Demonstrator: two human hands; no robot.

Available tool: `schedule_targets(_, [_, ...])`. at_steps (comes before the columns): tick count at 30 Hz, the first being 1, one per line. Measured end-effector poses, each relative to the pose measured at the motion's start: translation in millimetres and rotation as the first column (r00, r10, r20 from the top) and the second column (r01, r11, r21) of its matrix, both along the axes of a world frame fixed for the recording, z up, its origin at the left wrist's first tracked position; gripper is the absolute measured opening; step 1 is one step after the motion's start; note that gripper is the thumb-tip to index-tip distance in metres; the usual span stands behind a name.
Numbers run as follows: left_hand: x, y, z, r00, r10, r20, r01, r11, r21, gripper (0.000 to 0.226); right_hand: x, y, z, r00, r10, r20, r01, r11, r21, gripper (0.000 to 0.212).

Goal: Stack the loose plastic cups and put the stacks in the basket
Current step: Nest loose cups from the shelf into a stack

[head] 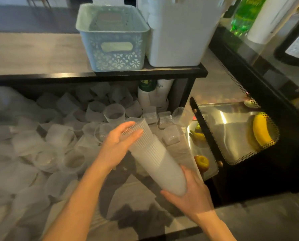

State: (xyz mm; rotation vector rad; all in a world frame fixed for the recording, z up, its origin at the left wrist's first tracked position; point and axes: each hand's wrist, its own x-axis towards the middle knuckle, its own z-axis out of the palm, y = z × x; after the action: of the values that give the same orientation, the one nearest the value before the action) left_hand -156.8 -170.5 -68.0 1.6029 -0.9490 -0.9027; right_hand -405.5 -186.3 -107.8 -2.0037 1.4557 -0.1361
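Observation:
A long stack of frosted plastic cups [160, 159] lies tilted between my hands, rims up and to the left. My right hand [188, 192] cups the closed bottom end of the stack. My left hand [118, 141] lies flat over the rim end with its fingers stretched out. Many loose plastic cups [58, 136] cover the lower surface to the left and behind. The pale blue lattice basket [114, 40] stands on the raised shelf above and looks empty.
A white bin [178, 35] stands right of the basket on the black-edged shelf [110, 73]. Short cup stacks [165, 119] and paper cups [152, 94] sit under the shelf. At the right, a glass display case [232, 133] holds bananas and an apple.

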Motion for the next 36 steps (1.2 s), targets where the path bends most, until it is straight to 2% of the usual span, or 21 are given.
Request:
schedule_targets(3, [2.7,2.8,5.7,0.998,-0.039,0.056,0.038,0.999,0.02,0.081,7.2,0.5,-2.0,0.998,0.014,0.057,-0.014,1.0,0.002,0.096])
schedule_targets(5, [2.2,3.4,8.4,0.994,-0.061,0.092,0.056,0.997,0.052,0.076,11.5,0.3,-3.7,0.994,0.028,0.105,-0.028,1.0,-0.007,0.093])
schedule_targets(8, [-2.6,7.3,8.8,0.994,-0.076,0.08,0.07,0.995,0.066,0.076,18.3,-1.1,-4.1,0.983,0.048,0.175,-0.043,0.999,-0.031,0.085])
schedule_targets(11, [-4.8,14.4,8.0,0.997,-0.072,0.032,0.071,0.996,0.05,0.084,27.7,-3.0,-4.5,0.972,0.065,0.228,-0.057,0.998,-0.04,0.082])
schedule_targets(15, [9.0,21.6,16.4,0.999,-0.007,-0.052,0.009,0.999,0.033,0.077,43.9,-6.6,-6.2,0.964,0.113,0.241,-0.1,0.993,-0.067,0.084])
schedule_targets(17, [18.6,23.6,19.7,0.988,0.059,-0.145,-0.066,0.997,-0.047,0.074,56.7,-10.5,-3.0,0.952,0.148,0.268,-0.126,0.987,-0.099,0.084])
schedule_targets(21, [37.4,32.7,21.2,0.94,0.145,-0.309,-0.206,0.963,-0.174,0.09,93.1,-18.4,6.1,0.91,0.175,0.375,-0.123,0.98,-0.159,0.076])
schedule_targets(24, [43.0,44.9,19.8,0.962,0.081,-0.259,-0.133,0.973,-0.188,0.072,121.1,-21.6,21.2,0.876,0.22,0.429,-0.14,0.968,-0.21,0.074])
schedule_targets(27, [52.9,59.0,19.3,0.977,0.049,-0.206,-0.091,0.975,-0.204,0.072,151.4,-19.2,44.3,0.833,0.245,0.496,-0.157,0.964,-0.212,0.074])
schedule_targets(33, [80.3,76.3,39.8,0.954,0.2,-0.223,-0.258,0.928,-0.27,0.056,208.9,-13.2,87.2,0.706,0.272,0.654,-0.161,0.961,-0.226,0.076])
schedule_targets(36, [92.9,82.9,48.5,0.955,0.217,-0.201,-0.27,0.917,-0.292,0.04,229.2,-10.9,111.0,0.662,0.283,0.694,-0.162,0.958,-0.236,0.076])
